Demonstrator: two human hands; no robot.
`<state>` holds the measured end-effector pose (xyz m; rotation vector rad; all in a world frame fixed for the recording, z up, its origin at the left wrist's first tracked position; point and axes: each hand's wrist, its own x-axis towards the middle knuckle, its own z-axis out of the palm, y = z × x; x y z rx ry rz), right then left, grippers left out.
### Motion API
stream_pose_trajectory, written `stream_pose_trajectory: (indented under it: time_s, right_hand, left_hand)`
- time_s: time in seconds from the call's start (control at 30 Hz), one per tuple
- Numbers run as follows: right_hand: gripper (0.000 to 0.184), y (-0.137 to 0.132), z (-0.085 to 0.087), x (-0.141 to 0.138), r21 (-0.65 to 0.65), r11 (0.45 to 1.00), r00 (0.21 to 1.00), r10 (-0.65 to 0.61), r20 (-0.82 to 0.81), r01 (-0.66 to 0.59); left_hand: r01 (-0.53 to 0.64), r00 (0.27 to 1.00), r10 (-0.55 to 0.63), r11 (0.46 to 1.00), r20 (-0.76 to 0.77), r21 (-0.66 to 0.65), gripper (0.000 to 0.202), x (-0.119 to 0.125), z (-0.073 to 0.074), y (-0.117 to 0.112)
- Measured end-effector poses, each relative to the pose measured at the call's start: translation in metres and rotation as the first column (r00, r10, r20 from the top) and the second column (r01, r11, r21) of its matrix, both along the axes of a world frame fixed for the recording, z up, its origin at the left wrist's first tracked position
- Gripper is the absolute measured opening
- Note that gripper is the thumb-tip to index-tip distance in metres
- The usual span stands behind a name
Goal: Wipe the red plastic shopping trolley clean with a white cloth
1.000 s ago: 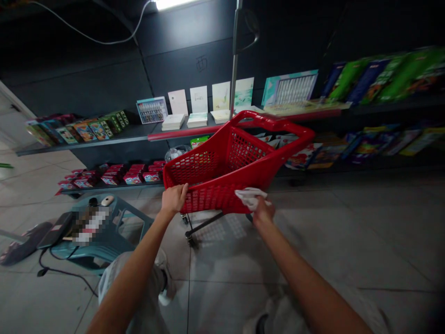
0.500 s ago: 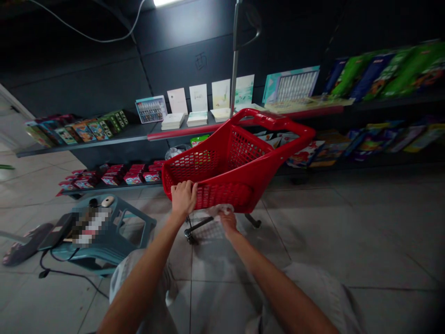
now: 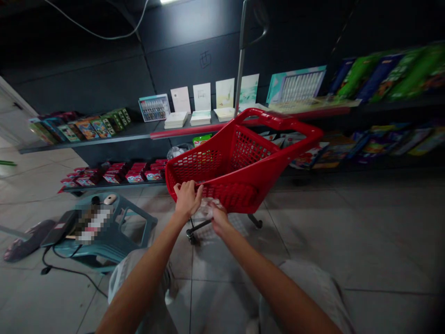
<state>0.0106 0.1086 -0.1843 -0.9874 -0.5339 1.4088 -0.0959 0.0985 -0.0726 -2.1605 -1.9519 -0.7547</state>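
Observation:
A red plastic shopping cart stands in front of me, its handle up and to the right, its perforated basket facing left. My left hand is closed over the near top rim of the basket, toward its left end. Lower down, my right hand grips a pale, crumpled cloth against the outside of the cart's near wall. The cloth lies just right of my left hand, partly hidden by my right fingers.
Behind the cart run dark shelves with books, boxes and bags. At left, a blue-green plastic stool bears a dark device and a white mouse-like object. A cable trails over the tiled floor. Cart casters rest on the tiles.
My right hand has slid the cloth left along the cart's lower side, closer to my left hand. My left hand keeps its hold on the rim. The view has shifted slightly.

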Motion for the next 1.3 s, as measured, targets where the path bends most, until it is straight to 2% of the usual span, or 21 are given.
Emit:
stream_pose_trajectory:
  time_s: [0.1,0.17,0.27,0.37,0.47,0.53,0.63,0.73,0.83,0.93,1.0,1.07,1.17,1.2,1.23,1.27,1.3]
  right_hand:
    - [0.027,0.019,0.03,0.051,0.003,0.994,0.993,-0.111,0.046,0.111]
    - [0.028,0.03,0.053,0.083,0.099,0.974,0.953,-0.22,0.208,0.203]
    - [0.027,0.038,0.08,0.117,0.292,0.923,0.807,-0.366,0.464,0.251]
    - [0.026,0.04,0.091,0.132,0.436,0.859,0.621,-0.5,0.604,0.269]
    - [0.025,0.04,0.095,0.143,0.539,0.82,0.422,-0.565,0.709,0.193]
    - [0.025,0.04,0.098,0.152,0.573,0.818,0.285,-0.56,0.778,0.046]
    - [0.025,0.038,0.1,0.168,0.523,0.839,0.086,-0.516,0.852,-0.148]
    - [0.026,0.037,0.089,0.178,0.419,0.888,-0.056,-0.436,0.898,-0.189]
    - [0.029,0.036,0.068,0.18,0.319,0.916,-0.101,-0.351,0.931,-0.244]
    - [0.034,0.034,0.06,0.183,0.293,0.916,-0.039,-0.314,0.948,-0.273]
    - [0.035,0.031,0.069,0.19,0.352,0.909,0.041,-0.352,0.935,-0.225]
    - [0.032,0.025,0.086,0.202,0.477,0.868,0.085,-0.47,0.879,-0.139]
    - [0.027,0.02,0.107,0.225,0.656,0.754,0.049,-0.655,0.754,-0.012]
    - [0.026,0.021,0.109,0.233,0.674,0.739,0.034,-0.674,0.738,0.01]
    - [0.026,0.024,0.106,0.238,0.657,0.754,0.025,-0.657,0.753,0.012]
    - [0.026,0.028,0.099,0.242,0.598,0.801,0.018,-0.598,0.801,-0.009]
    - [0.026,0.033,0.089,0.243,0.488,0.872,0.013,-0.487,0.873,-0.042]
  left_hand:
    - [0.008,1.0,-0.008,1.0,0.002,0.014,0.031,0.0,0.0,-0.001]
    - [0.016,1.0,-0.016,1.0,0.004,0.018,0.031,0.0,0.001,-0.002]
    - [0.02,1.0,-0.02,1.0,0.006,0.021,0.03,0.001,0.003,-0.003]
    - [0.02,1.0,-0.02,1.0,0.002,0.016,0.031,0.0,0.004,-0.003]
    - [0.025,1.0,-0.025,1.0,-0.004,0.011,0.032,-0.001,0.004,-0.002]
    - [0.036,0.999,-0.036,0.999,-0.003,0.004,0.033,-0.002,0.003,-0.002]
    - [0.055,0.998,-0.055,0.998,0.001,-0.017,0.033,-0.004,0.002,-0.002]
    - [0.067,0.998,-0.067,0.997,-0.003,-0.024,0.032,-0.005,0.002,-0.001]
    - [0.078,0.997,-0.078,0.997,-0.001,-0.022,0.033,-0.007,0.001,-0.001]
    - [0.094,0.996,-0.094,0.995,-0.001,-0.018,0.033,-0.011,0.002,0.001]
    - [0.098,0.995,-0.098,0.995,-0.003,-0.016,0.032,-0.015,0.002,0.004]
    - [0.091,0.996,-0.091,0.996,-0.004,-0.016,0.031,-0.019,0.001,0.007]
    - [0.069,0.998,-0.069,0.998,-0.011,-0.01,0.032,-0.024,-0.001,0.011]
    - [0.065,0.998,-0.065,0.998,-0.015,-0.008,0.033,-0.024,-0.001,0.012]
    - [0.061,0.998,-0.061,0.998,-0.019,-0.006,0.033,-0.025,-0.001,0.013]
    - [0.059,0.998,-0.059,0.998,-0.022,-0.004,0.033,-0.025,-0.001,0.013]
    - [0.058,0.998,-0.058,0.998,-0.026,-0.001,0.033,-0.024,-0.001,0.013]
